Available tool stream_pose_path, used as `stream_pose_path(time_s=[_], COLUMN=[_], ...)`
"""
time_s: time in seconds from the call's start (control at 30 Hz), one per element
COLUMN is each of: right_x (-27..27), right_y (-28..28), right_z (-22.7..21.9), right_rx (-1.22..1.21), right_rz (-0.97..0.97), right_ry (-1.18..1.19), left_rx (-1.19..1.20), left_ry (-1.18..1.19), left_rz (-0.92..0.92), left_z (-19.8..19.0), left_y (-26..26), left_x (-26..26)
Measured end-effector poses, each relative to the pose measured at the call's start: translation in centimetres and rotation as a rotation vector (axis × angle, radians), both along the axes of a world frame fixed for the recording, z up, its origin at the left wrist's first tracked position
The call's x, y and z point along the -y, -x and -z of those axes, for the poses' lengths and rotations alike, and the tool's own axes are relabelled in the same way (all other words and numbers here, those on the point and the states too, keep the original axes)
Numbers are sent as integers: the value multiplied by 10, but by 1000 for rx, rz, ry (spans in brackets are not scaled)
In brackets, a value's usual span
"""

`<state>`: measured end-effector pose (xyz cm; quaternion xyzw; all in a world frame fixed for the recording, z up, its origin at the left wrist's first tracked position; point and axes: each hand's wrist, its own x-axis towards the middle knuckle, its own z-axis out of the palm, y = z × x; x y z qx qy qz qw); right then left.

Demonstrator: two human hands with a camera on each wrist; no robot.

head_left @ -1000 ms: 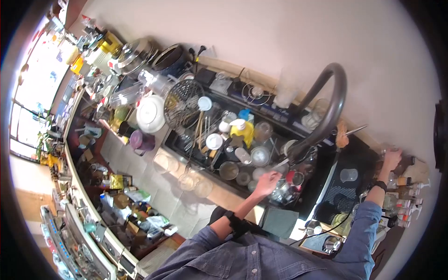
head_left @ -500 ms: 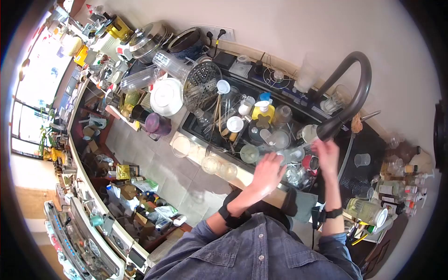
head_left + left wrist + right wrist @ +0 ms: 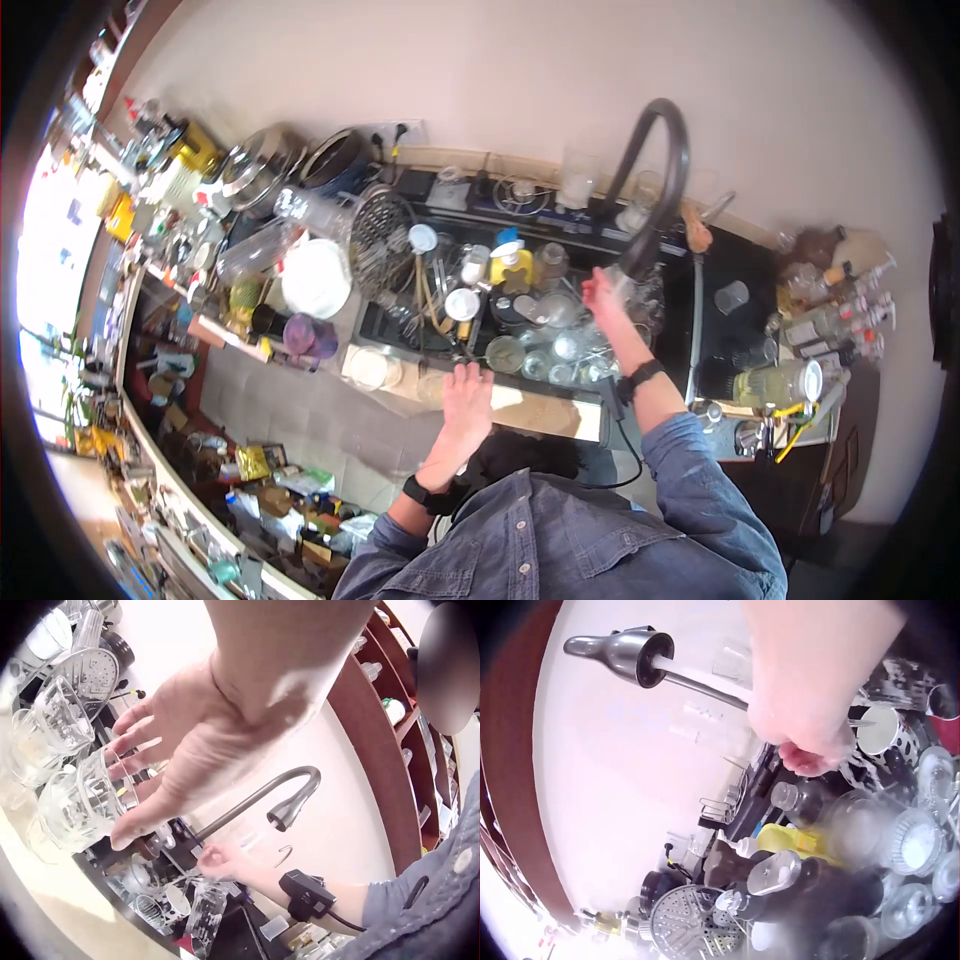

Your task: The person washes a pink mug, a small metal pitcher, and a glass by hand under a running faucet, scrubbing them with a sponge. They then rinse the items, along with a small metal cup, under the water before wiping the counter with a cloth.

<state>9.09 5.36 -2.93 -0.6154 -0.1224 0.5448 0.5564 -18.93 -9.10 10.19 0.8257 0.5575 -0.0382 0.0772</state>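
My left hand (image 3: 467,405) reaches over the counter's front edge with its fingers spread and straight. In the left wrist view, a clear glass (image 3: 71,806) overlaps the gap between thumb and fingertips. More glasses (image 3: 375,368) stand to its left along the edge. Under the spout of the dark tall tap (image 3: 672,150) is my right hand (image 3: 612,300). A water stream (image 3: 701,681) runs from the tap head onto it, and drops fall off below. Its fingers curl inward, and nothing shows in them. Wet glass jars (image 3: 915,840) crowd the sink beneath this hand.
A yellow bottle (image 3: 512,268) stands among the dishes. At left are a perforated metal disc (image 3: 380,225), a white plate (image 3: 318,278) and a purple mug (image 3: 310,338). Several pump bottles (image 3: 850,325) and a large jar (image 3: 780,384) stand at right. A cable (image 3: 625,440) hangs from the right wrist.
My left hand has moved from above the sink leftward to the glasses at the counter edge. The right hand has come from the bottles at far right to under the tap. The head view has shifted.
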Motion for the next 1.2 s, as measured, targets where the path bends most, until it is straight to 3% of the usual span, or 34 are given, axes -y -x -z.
stream_pose_path(time_s=[0.07,0.13,0.33,0.53,0.67,0.73,0.8,0.9,0.93,1.0,1.07,1.13,1.2], right_x=[8,14,26,32,36,40,46,60,62,71,80,83,84], right_y=[1,2,-7,-5,-7,-10,-13,-17,-19,-20,-15,-11,-9], right_z=[4,2,2,-6,-17,-16,-20,-37,-39,-45,-49,-54,-54], right_rx=[164,181,56,-106,-90,-116,-194,-352,-376,85,-52,307,767], right_rz=[-70,-121,-162,-100,-142,-180,-229,-310,-330,-340,-242,-284,-242], right_ry=[-48,16,16,-10,78,27,-69,-223,-241,-309,-339,-334,-385], left_rx=[-4,13,46,330,647,828,1080,1035,1114,1102,1314,1449,1851], left_ry=[2,-5,54,-16,89,167,412,452,336,232,397,799,897], left_rz=[29,44,77,26,-49,-85,-213,-383,-366,-480,-692,-853,-643], left_z=[1,3,1,-32,-60,-55,-18,42,38,52,103,111,119], left_y=[2,4,3,9,-14,-47,-87,-152,-171,-197,-208,-209,-213], left_x=[1,2,0,-1,-18,-30,-51,-85,-84,-91,-112,-122,-118])
